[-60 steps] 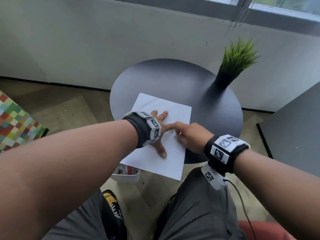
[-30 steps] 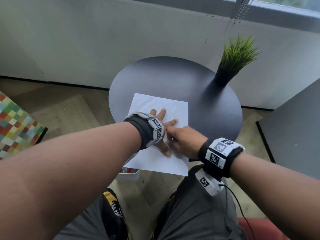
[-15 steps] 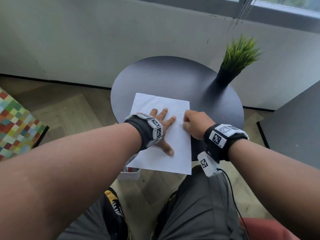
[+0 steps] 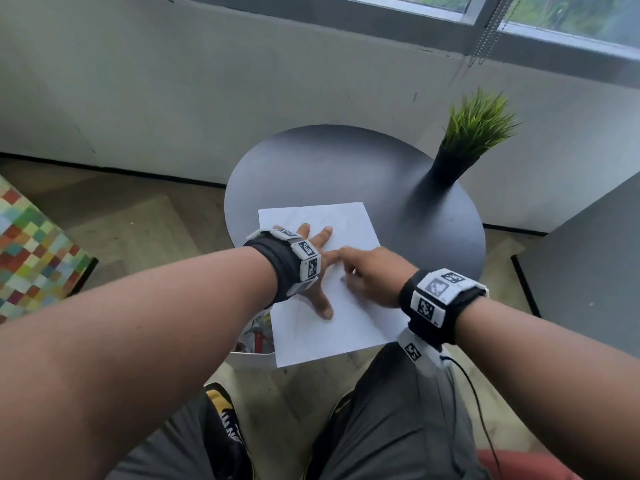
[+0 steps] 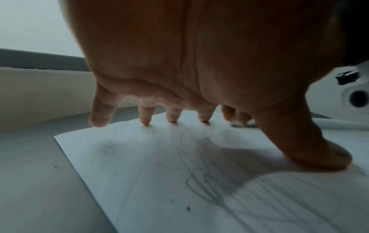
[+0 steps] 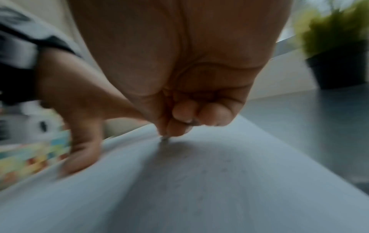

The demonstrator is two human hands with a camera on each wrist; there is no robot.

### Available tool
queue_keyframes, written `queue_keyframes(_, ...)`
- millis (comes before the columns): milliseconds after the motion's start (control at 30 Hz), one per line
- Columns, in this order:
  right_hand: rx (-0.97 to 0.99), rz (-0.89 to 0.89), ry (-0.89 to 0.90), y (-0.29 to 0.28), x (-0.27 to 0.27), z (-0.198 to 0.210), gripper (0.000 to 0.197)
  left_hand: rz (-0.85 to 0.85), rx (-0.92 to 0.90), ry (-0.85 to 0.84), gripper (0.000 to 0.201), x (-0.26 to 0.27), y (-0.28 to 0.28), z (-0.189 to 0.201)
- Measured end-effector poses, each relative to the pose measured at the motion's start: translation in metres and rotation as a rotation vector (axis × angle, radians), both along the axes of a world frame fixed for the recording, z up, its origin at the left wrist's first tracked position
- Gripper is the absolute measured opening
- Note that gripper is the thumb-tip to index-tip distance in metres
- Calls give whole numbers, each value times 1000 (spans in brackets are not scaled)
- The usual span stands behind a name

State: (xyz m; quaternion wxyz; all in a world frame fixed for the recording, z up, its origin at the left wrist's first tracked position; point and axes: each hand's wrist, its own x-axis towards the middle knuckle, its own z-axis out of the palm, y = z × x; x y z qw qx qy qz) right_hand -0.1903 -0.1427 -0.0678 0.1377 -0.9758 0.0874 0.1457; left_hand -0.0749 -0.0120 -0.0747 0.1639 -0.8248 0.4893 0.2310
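Note:
A white sheet of paper point(image 4: 346, 327) with faint pencil lines point(image 5: 159, 173) lies on the round dark table point(image 4: 346, 168), its near end hanging over the table edge. My left hand point(image 4: 322, 299) presses on it with fingers spread and straight point(image 5: 171, 116). My right hand point(image 4: 374, 275) is curled just right of it, close to the left index finger. Its fingertips pinch a small eraser-like stub point(image 6: 164, 138) whose tip touches the paper point(image 6: 199, 189). The right wrist view is blurred by motion, so what the stub is stays uncertain.
A green plant in a black pot point(image 4: 474, 133) stands at the table's far right. A white bin point(image 4: 252, 355) sits on the floor under the table's near edge. A chequered coloured seat point(image 4: 31, 244) is at the left, a dark cabinet point(image 4: 588, 254) at the right.
My right hand has slid from the paper's right edge back left, toward the left index finger. The left hand stays pressed on the sheet.

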Motion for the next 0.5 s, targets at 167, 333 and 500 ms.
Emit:
queue_keyframes(167,44,-79,81,-17,11,8,8,19,-6,60,136,2,0,-4)
queue_keyframes(333,-64,22,8,6,9,3,19,20,-3,71,136,6,0,-8)
queue_keyframes(500,28,-70,25,-12,12,7,11,21,-17,72,137,6,0,-10)
